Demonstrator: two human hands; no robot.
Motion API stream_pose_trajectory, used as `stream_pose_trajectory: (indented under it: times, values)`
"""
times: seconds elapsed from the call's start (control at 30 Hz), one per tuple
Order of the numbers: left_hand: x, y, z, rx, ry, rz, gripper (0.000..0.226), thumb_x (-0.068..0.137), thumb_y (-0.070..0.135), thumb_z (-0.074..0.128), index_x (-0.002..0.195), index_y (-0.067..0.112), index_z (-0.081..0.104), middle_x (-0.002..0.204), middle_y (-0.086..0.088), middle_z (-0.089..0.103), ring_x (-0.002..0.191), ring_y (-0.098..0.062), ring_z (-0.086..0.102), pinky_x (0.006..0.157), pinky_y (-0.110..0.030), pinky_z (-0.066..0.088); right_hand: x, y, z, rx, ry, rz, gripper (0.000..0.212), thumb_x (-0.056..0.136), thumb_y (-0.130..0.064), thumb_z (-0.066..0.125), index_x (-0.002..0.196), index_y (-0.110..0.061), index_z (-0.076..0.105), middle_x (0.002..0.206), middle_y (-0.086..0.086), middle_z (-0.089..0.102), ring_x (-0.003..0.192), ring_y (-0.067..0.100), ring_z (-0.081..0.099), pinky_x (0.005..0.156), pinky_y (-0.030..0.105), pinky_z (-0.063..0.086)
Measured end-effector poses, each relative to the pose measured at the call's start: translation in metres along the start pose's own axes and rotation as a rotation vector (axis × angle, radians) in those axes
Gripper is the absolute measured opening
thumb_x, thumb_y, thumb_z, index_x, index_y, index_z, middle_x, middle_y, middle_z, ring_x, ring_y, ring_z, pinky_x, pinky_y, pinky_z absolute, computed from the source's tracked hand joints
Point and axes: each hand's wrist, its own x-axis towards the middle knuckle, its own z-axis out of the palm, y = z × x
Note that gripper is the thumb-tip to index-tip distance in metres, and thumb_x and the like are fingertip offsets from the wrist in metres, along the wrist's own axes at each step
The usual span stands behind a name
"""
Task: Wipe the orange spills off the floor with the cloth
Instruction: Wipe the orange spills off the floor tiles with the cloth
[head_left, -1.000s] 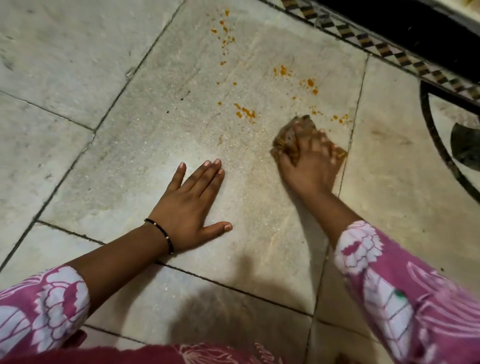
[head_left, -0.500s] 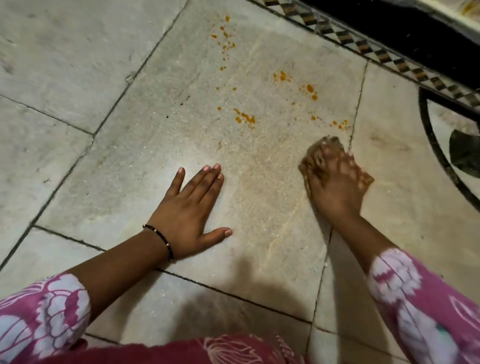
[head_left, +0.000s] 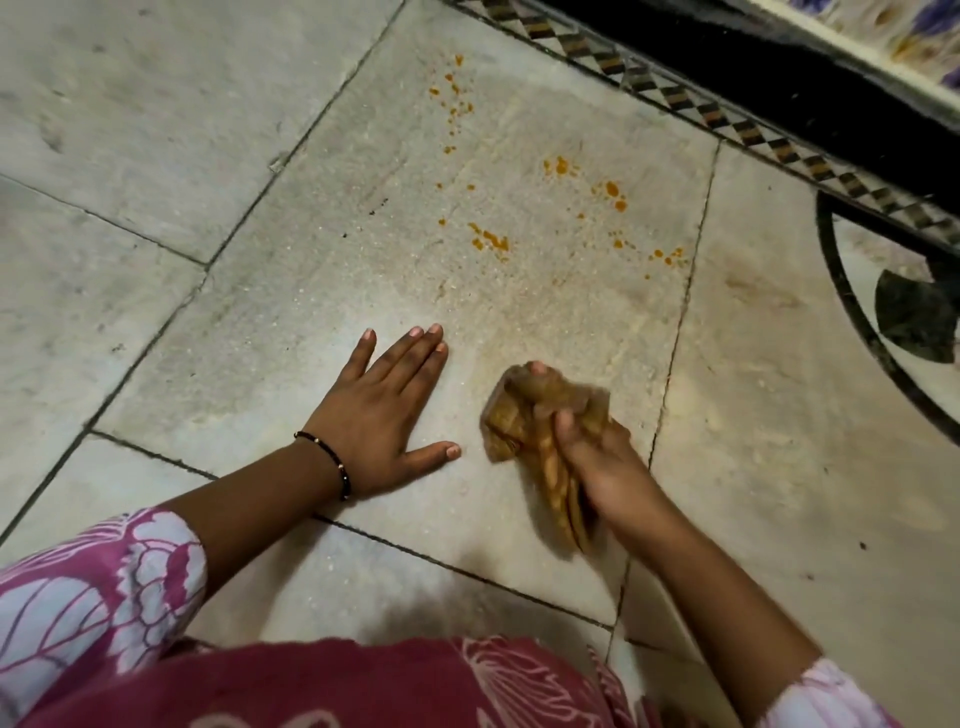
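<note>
Orange spills (head_left: 491, 241) dot the pale stone floor tile (head_left: 322, 270) in several clusters, running from the top centre toward the right grout line. My right hand (head_left: 597, 462) grips a bunched brown cloth (head_left: 524, 415), pressed on the tile well below the spills. My left hand (head_left: 387, 415) lies flat on the same tile, fingers spread, just left of the cloth, with a dark bracelet at the wrist.
A chequered border strip (head_left: 691, 104) and a black band (head_left: 779, 78) run along the top right. A dark curved inlay (head_left: 857, 332) marks the floor at the right. My pink patterned sleeves and clothing fill the bottom edge.
My right hand has dragged the cloth down and left, away from the spills near the right grout line toward my left hand. My left hand has stayed planted.
</note>
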Motion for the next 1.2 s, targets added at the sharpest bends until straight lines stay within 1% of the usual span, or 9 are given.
stream_pose_trajectory:
  times: [0.13, 0.23, 0.33, 0.43, 0.67, 0.8, 1.03, 1.13, 1.2]
  values:
    - [0.0, -0.001, 0.0, -0.018, -0.001, 0.003, 0.095, 0.081, 0.077, 0.023, 0.149, 0.011, 0.019, 0.157, -0.008, 0.015, 0.145, -0.02, 0.008, 0.115, -0.051, 0.005, 0.019, -0.043, -0.048, 0.565, -0.125, 0.172, 0.046, 0.076, -0.045, 0.06, 0.109, -0.014, 0.068, 0.113, 0.01, 0.069, 0.106, 0.021, 0.065, 0.087, 0.03, 0.054]
    - [0.0, 0.0, 0.001, -0.022, -0.003, 0.008, 0.095, 0.081, 0.077, 0.022, 0.148, 0.011, 0.024, 0.156, -0.01, 0.02, 0.145, -0.021, 0.01, 0.115, -0.053, 0.006, 0.042, -0.047, -0.083, 0.422, -0.046, 0.241, 0.031, 0.084, -0.027, 0.055, 0.103, -0.006, 0.066, 0.094, 0.011, 0.073, 0.089, 0.022, 0.069, 0.075, 0.029, 0.057]
    - [0.001, 0.0, 0.002, -0.01, -0.01, 0.001, 0.097, 0.081, 0.078, 0.016, 0.149, 0.009, 0.018, 0.157, -0.009, 0.015, 0.145, -0.02, 0.009, 0.115, -0.052, 0.007, 0.073, -0.035, -0.114, 0.13, 0.344, 0.288, 0.014, 0.094, -0.015, 0.053, 0.102, -0.011, 0.064, 0.084, 0.005, 0.068, 0.067, 0.017, 0.062, 0.058, 0.021, 0.05]
    - [0.001, -0.001, 0.003, -0.006, 0.002, -0.001, 0.096, 0.081, 0.078, 0.015, 0.15, 0.01, 0.015, 0.158, -0.008, 0.01, 0.145, -0.02, 0.007, 0.115, -0.053, 0.008, 0.089, -0.023, -0.116, -0.31, 0.731, 0.246, 0.023, 0.091, -0.02, 0.056, 0.112, -0.016, 0.065, 0.113, 0.006, 0.066, 0.092, 0.023, 0.062, 0.081, 0.029, 0.047]
    - [0.0, -0.002, 0.004, -0.015, 0.005, 0.001, 0.096, 0.082, 0.077, 0.02, 0.15, 0.011, 0.013, 0.158, -0.006, 0.008, 0.146, -0.019, 0.005, 0.116, -0.052, 0.007, 0.063, 0.002, -0.035, -0.37, 0.812, 0.206, 0.025, 0.087, -0.043, 0.057, 0.099, -0.021, 0.062, 0.111, 0.01, 0.061, 0.101, 0.03, 0.058, 0.08, 0.033, 0.043]
    - [0.001, -0.003, 0.003, -0.026, 0.005, 0.006, 0.095, 0.082, 0.077, 0.022, 0.15, 0.011, 0.013, 0.158, -0.005, 0.007, 0.146, -0.018, 0.004, 0.116, -0.051, 0.005, 0.054, 0.008, -0.025, -0.772, 0.532, 0.306, 0.062, 0.084, -0.055, 0.058, 0.139, -0.037, 0.037, 0.135, 0.017, 0.038, 0.125, 0.037, 0.037, 0.098, 0.042, 0.036]
    - [-0.007, -0.006, -0.002, -0.233, 0.168, -0.027, 0.087, 0.086, 0.066, 0.032, 0.149, 0.009, 0.015, 0.158, -0.006, 0.006, 0.146, -0.018, 0.002, 0.118, -0.043, 0.003, 0.065, -0.031, -0.016, -0.715, 0.499, 0.0, 0.034, 0.084, -0.007, 0.058, 0.114, -0.023, 0.062, 0.118, 0.005, 0.056, 0.09, 0.019, 0.053, 0.069, 0.023, 0.038]
    - [-0.019, -0.021, -0.009, -0.382, 0.332, -0.189, 0.083, 0.089, 0.065, 0.023, 0.149, 0.009, 0.017, 0.158, -0.005, 0.008, 0.145, -0.019, 0.007, 0.117, -0.041, 0.003, 0.045, -0.049, 0.022, -0.645, 0.074, -0.364, 0.053, 0.082, -0.005, 0.06, 0.124, -0.036, 0.055, 0.118, -0.005, 0.058, 0.103, 0.014, 0.055, 0.086, 0.029, 0.048]
    - [-0.028, -0.036, -0.011, -0.426, 0.374, -0.275, 0.082, 0.09, 0.066, 0.018, 0.149, 0.009, 0.017, 0.158, -0.004, 0.01, 0.145, -0.017, 0.008, 0.116, -0.042, 0.005, 0.034, -0.047, 0.037, -0.488, -0.142, -0.359, 0.062, 0.087, -0.016, 0.063, 0.135, -0.046, 0.04, 0.121, -0.008, 0.059, 0.11, 0.006, 0.054, 0.093, 0.024, 0.046]
